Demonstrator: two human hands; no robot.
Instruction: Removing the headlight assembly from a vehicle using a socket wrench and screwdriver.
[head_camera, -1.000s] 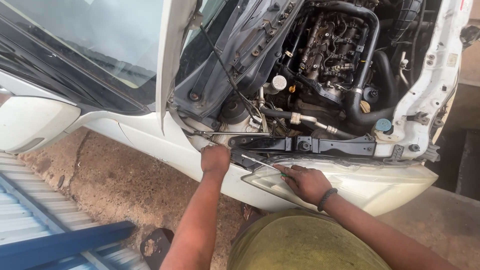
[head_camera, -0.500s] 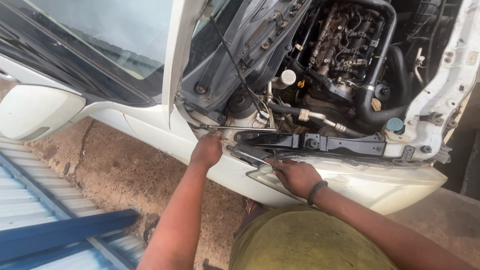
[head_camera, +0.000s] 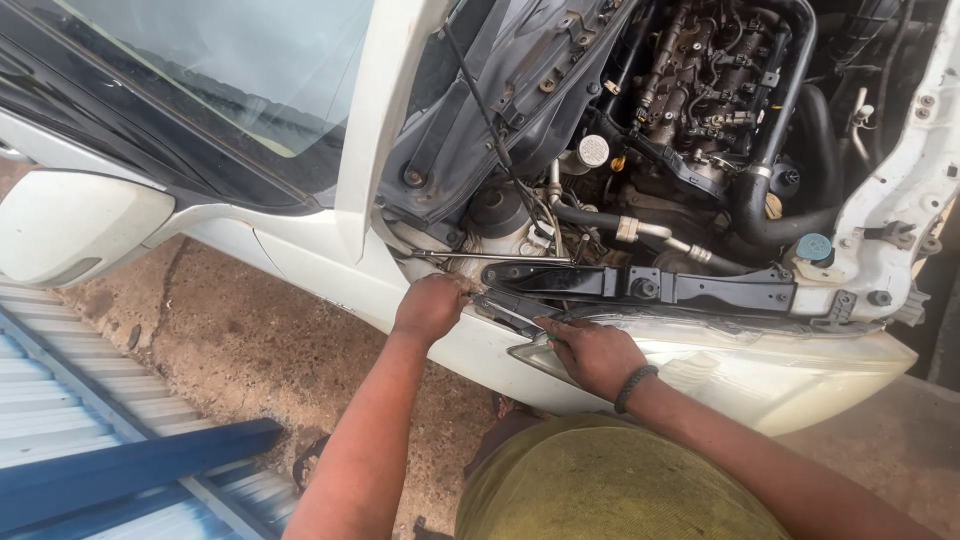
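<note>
I am leaning over the front corner of a white car (head_camera: 330, 270) with its bonnet up. My left hand (head_camera: 430, 305) is a closed fist at the wing's edge, gripping one end of a flat silver metal tool (head_camera: 505, 308). My right hand (head_camera: 590, 352), with a dark band on the wrist, rests on top of the headlight (head_camera: 760, 375) and pinches the tool's other end. The tool lies just below the black crossbar (head_camera: 650, 285). What its tip engages is hidden by my fingers.
A thin metal rod (head_camera: 490, 257) lies across the wing top above my left hand. Behind it is the engine (head_camera: 700, 90) with hoses, a white cap (head_camera: 592, 150) and a blue cap (head_camera: 813, 247). Door mirror (head_camera: 80, 225) at left; corrugated sheet (head_camera: 60, 400) and blue beam (head_camera: 140, 465) on the ground.
Both hands stay at the same spot on the car's corner; my left hand has shifted slightly along the wing edge. The view has moved a little closer.
</note>
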